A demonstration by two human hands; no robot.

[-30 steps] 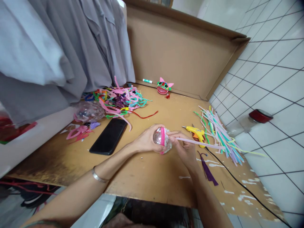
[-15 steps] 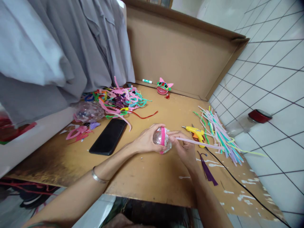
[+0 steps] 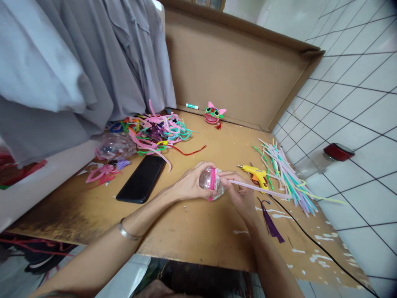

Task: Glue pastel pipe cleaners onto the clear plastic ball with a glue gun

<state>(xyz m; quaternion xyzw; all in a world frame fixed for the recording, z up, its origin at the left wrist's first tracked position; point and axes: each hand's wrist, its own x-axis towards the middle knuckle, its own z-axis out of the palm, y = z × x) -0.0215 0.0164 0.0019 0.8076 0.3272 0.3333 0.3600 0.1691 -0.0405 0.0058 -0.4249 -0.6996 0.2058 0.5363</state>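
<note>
A clear round plastic ball with a bright pink fuzzy band (image 3: 212, 179) is in the middle of the frame, a bit below the center. The left hand (image 3: 192, 182) curls around its left side and holds it tight. The right hand (image 3: 242, 194) pinches a long pale purple fuzzy stick (image 3: 252, 187) at the ball's right side. The two hands are close together, with the ball between them. The stick pokes out to the right.

Just past the right hand, a yellow glue gun with an orange trigger (image 3: 256, 173) lies on the brown wooden counter (image 3: 198, 236). A dark purple tassel (image 3: 272, 225) lies below it. Right of the gun is a bunch of pale fuzzy sticks (image 3: 287, 176).

Left of the ball is a flat black phone (image 3: 141, 180). A messy, many-colored heap of fuzzy sticks (image 3: 158, 126) sits above the phone. Near the top middle, a little pink and green animal head with pointy ears (image 3: 212, 116) sits by a tall brown cardboard wall (image 3: 232, 70).
</note>
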